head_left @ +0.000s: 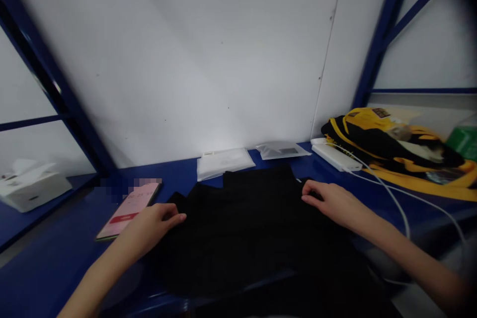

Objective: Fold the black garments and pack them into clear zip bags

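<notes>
Got a black garment (238,223) laid out on a blue desk (67,243), right in the mid, running from near the back down to the front edge of view. Pretty flat overall, w/ a jagged outline along the top and a tiny white mark (299,180) near the upper R corner. Too dark to make out folds or seams tbh.

Seeing L hand (161,218) at the garment's upper L edge, thumb and index bent in close together. R hand (328,198) at the opposite edge, just below the white mark, also w/ thumb and fingers curled nearly tip to tip. Def not spread, either one. Can't tell for sure whether pinching cloth or just resting on it, sry.

Just beside L hand, got a phone (139,196) lying tilted, pink screen up, partly pixelated. Further L, a white tissue box (35,189). Behind the garment, by the white wall (223,59), see a white packet (225,160) and, to its R, a clear-ish plastic bag (278,150). Past those, a white slab-like device (335,157) w/ white cable (391,198) trailing fwd past R forearm. Then a yellow/black fabric heap (361,134) at far R, plus smth green (464,143), blurry.
</notes>
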A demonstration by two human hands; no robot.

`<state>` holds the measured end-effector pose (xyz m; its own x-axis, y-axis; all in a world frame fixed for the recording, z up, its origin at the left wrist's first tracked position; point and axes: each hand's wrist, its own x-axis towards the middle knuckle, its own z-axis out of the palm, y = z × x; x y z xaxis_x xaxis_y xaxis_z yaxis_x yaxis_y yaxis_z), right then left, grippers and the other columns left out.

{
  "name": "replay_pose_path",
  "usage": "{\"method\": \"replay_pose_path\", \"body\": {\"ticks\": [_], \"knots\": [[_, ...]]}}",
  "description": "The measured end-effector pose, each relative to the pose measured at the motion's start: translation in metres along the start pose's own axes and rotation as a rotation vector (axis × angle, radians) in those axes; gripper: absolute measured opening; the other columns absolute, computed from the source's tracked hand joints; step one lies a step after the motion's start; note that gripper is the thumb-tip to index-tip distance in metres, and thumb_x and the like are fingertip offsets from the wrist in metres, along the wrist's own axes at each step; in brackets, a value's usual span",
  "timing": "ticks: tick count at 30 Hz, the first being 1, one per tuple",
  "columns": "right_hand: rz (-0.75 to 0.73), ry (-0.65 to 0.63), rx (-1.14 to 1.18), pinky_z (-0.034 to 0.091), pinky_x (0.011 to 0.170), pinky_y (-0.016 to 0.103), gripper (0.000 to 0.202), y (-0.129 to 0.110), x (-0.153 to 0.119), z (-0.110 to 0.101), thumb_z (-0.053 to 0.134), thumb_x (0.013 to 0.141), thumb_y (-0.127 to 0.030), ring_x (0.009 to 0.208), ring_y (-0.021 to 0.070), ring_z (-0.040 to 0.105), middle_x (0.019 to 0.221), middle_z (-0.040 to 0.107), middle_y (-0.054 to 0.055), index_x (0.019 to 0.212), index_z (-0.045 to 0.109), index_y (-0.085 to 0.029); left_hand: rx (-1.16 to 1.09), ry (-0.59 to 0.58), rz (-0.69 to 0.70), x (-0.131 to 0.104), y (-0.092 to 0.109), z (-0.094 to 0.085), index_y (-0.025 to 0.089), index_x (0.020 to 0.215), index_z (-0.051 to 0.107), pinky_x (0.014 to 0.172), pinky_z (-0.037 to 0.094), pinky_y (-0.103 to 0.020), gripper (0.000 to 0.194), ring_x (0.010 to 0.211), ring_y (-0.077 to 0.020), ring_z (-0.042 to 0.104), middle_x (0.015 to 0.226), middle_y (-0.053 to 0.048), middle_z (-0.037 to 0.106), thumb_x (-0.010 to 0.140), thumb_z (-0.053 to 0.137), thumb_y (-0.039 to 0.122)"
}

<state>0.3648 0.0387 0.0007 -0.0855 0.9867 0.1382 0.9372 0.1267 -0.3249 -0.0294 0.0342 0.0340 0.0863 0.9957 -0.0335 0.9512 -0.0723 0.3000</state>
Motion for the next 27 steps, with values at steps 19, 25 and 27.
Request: {"method": "replay_pose_path", "body": {"ticks": [19, 25, 27], "knots": [[-0.736, -0.095, 0.187, 0.028, 0.102, 0.039, 0.060, -0.122, 0.026, -0.005, 0.042, 0.083, -0.049, 0.124, 0.0230, 0.032, 0.136, 0.037, 0.008, 0.133, 0.032, -0.018, 0.268, 0.747, -0.050, -0.061, -0.002, 0.026, 0.021, 0.098, 0.052, 0.065, 0.043, -0.030, 0.032, 0.092, -0.0236, 0.056, 0.101, -0.006, 0.058, 0.085, 0.029, 0.041], [-0.831, -0.291, 0.189, 0.022, 0.105, 0.041, 0.067, -0.144, 0.041, 0.020, 0.040, 0.082, -0.054, 0.129, 0.0260, 0.024, 0.141, 0.028, 0.012, 0.135, 0.031, -0.013, 0.189, 0.558, -0.149, -0.088, -0.028, 0.058, 0.028, 0.121, 0.043, 0.053, 0.045, -0.025, 0.040, 0.075, -0.0190, 0.063, 0.096, -0.002, 0.064, 0.084, 0.035, 0.044], [-0.913, -0.334, 0.169, 0.019, 0.105, 0.042, 0.060, -0.146, 0.041, 0.027, 0.038, 0.084, -0.051, 0.130, 0.0259, 0.022, 0.140, 0.030, 0.011, 0.132, 0.037, -0.014, 0.160, 0.575, -0.095, -0.090, -0.032, 0.064, 0.028, 0.126, 0.040, 0.054, 0.046, -0.026, 0.045, 0.076, -0.0194, 0.063, 0.100, -0.003, 0.064, 0.083, 0.036, 0.043]]}}
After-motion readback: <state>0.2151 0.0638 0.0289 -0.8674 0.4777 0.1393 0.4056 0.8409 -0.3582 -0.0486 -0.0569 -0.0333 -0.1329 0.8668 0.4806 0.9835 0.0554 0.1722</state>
